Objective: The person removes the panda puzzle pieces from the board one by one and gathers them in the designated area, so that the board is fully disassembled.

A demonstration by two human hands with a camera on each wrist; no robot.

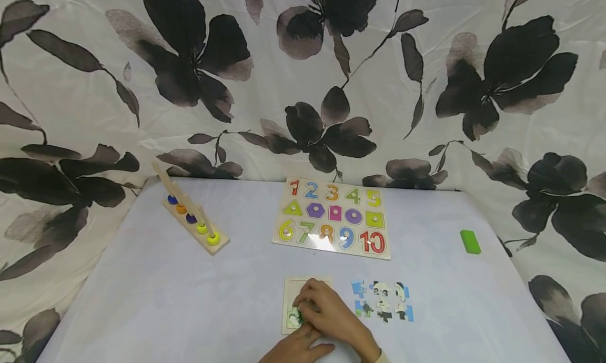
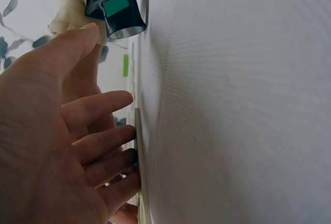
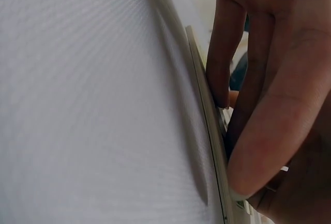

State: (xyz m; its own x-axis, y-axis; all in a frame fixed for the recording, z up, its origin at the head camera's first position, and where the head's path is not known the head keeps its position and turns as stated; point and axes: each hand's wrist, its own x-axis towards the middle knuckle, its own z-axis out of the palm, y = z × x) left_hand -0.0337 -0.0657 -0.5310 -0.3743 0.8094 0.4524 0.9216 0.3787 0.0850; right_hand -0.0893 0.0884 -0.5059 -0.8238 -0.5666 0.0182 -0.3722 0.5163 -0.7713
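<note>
A shallow wooden puzzle tray point(image 1: 286, 294) lies at the near middle of the table, and a green-and-white puzzle piece point(image 1: 294, 318) shows in its lower part. My right hand point(image 1: 326, 310) reaches over the tray from the right, thumb and bent fingertips pinching at that piece, which they partly cover. In the right wrist view, the right thumb point(image 3: 274, 141) comes down close over the tray's edge point(image 3: 207, 110). My left hand point(image 1: 295, 347) is at the tray's near edge, its fingers fairly straight and touching near the right hand. The left wrist view shows the left fingers point(image 2: 103, 144) extended alongside the tray.
Several panda puzzle pieces point(image 1: 382, 302) lie grouped right of the tray. Behind it is a number-and-shape board point(image 1: 331, 252). A wooden peg stacker point(image 1: 220, 243) with coloured rings stands at the left, and a green block point(image 1: 471, 242) lies far right. Floral cloth point(image 1: 265, 89) hangs behind the table.
</note>
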